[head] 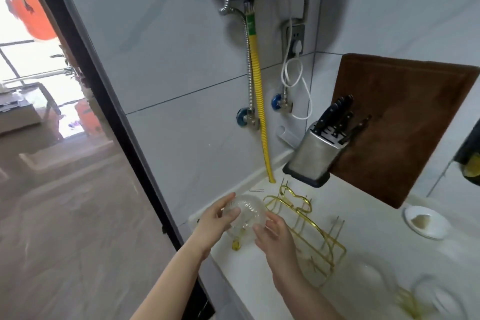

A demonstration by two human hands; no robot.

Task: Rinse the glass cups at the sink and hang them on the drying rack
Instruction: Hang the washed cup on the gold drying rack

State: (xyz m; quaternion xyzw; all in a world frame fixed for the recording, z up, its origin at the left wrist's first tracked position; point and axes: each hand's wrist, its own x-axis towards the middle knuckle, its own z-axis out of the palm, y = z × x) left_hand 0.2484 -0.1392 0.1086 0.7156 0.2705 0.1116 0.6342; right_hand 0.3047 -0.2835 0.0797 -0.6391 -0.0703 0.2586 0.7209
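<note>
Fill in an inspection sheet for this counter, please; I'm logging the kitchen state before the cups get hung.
Surface: pale countertop, bare in places.
Job's things: clear textured glass cup held above the near end of the gold wire drying rack; more glass cups lie blurred at lower right.
Clutter: knife block with dark-handled knives, brown cutting board leaning on the wall, white dish.
Hands: left hand and right hand both grip the cup.
Cables: white cord hanging looped from the wall socket.
Surroundings: tiled wall, yellow hose, black door frame.
</note>
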